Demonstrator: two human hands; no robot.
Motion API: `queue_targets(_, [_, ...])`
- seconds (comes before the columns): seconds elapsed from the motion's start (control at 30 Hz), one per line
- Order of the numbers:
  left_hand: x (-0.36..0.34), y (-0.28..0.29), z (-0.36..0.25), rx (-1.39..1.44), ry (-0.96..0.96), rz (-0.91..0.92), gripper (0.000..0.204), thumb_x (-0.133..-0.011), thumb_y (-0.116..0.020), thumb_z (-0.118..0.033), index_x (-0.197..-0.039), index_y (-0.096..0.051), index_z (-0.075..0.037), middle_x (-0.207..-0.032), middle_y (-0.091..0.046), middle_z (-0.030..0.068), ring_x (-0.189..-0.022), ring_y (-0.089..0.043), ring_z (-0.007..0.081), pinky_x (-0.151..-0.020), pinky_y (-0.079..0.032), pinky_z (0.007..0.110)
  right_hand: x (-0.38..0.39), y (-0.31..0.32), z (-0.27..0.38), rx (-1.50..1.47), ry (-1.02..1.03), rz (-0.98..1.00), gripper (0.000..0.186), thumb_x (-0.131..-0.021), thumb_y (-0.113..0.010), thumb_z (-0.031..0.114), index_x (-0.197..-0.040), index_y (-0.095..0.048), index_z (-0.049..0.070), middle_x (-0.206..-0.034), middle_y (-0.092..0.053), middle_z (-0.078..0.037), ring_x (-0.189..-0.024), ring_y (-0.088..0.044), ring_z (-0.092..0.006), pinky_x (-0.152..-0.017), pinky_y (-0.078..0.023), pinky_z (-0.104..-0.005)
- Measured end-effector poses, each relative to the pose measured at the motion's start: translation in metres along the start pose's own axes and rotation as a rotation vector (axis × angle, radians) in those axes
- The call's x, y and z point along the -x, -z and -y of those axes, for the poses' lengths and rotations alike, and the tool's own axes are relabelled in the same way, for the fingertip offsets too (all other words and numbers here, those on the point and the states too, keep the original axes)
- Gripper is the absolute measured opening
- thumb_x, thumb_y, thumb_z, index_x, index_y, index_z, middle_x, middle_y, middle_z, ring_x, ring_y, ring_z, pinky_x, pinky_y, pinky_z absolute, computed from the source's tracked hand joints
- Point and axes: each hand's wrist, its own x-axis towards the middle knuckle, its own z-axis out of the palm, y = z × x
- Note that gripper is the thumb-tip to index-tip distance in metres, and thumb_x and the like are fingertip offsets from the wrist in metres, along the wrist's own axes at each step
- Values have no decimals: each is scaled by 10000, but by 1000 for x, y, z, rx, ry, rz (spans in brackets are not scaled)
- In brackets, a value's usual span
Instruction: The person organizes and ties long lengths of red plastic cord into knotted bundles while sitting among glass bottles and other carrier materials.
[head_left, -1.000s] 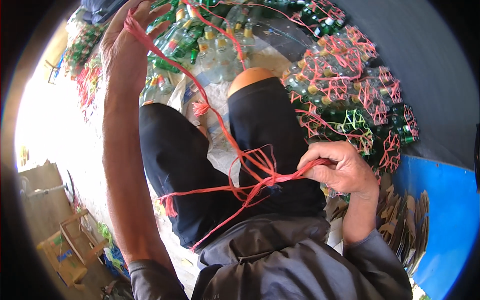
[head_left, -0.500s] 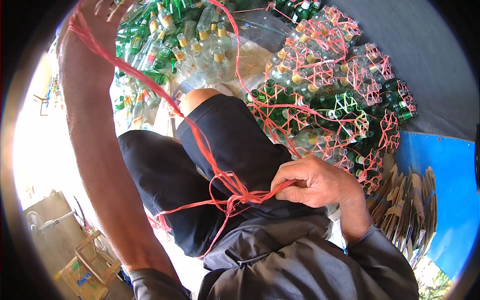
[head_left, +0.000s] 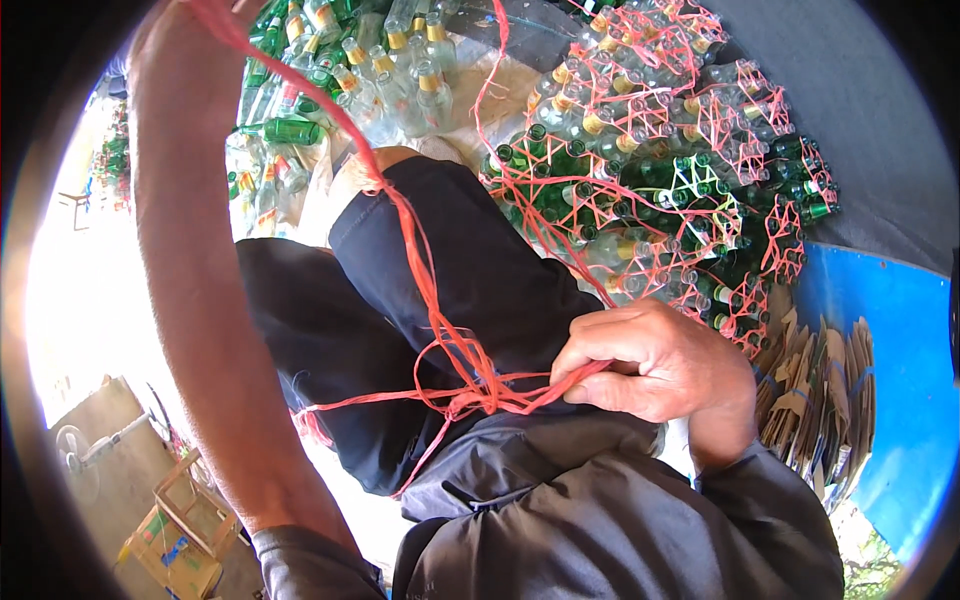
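Pink plastic twine [head_left: 415, 265] stretches from the upper left down to a loose knot [head_left: 478, 390] over my lap. My left hand [head_left: 195, 25] is raised at the upper left edge, with the twine drawn tight to it; its fingers are mostly cut off or hidden. At the right of the knot, my right hand [head_left: 650, 365] pinches several strands between thumb and fingers. Loose loops stand up around the knot. Other strands run left across my dark trousers [head_left: 440, 225] and down toward my waist.
Bottles bound with pink twine [head_left: 620, 190] are massed at the right, by a dark sheet [head_left: 850, 130]. Loose green and clear bottles [head_left: 395, 95] lie ahead. Flattened cardboard [head_left: 815, 400] leans by a blue panel [head_left: 895, 350]. A wooden frame [head_left: 190, 510] is at the lower left.
My left hand has risen further toward the upper edge, pulling the twine with it. My right hand has shifted slightly right, still pinching the strands. The view has tilted a little.
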Motion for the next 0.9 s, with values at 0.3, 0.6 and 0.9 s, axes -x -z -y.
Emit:
queue_targets(0.3, [44,-10,34,-647,149,212,518,-889,-555,-101,-1399,-495,-33,-1282,-613,171,-943,-653,235,-827,-525,345,11,9,9,-48,139,-193,163,-874,-729,119,-909,-687,-35,-749,-656,-91,-625,-629,-190,-564,-455,-293])
queue_targets(0.6, [140,-20,0,-581,172,195,269,-965,-638,-215,-1104,-688,10,-889,-674,30,-763,-580,94,-728,-476,231,11,18,-1,-187,24,-341,110,-938,-665,57,-996,-677,-35,-834,-676,-34,-689,-564,-32,-606,-433,-183])
queue_targets(0.9, [217,-41,-30,-263,500,459,516,-827,-808,-382,-1128,-660,11,-888,-688,61,-798,-610,125,-738,-485,271,-3,14,2,-114,102,-430,102,-944,-668,82,-985,-677,-11,-768,-598,38,-646,-465,-2,-554,-349,-185])
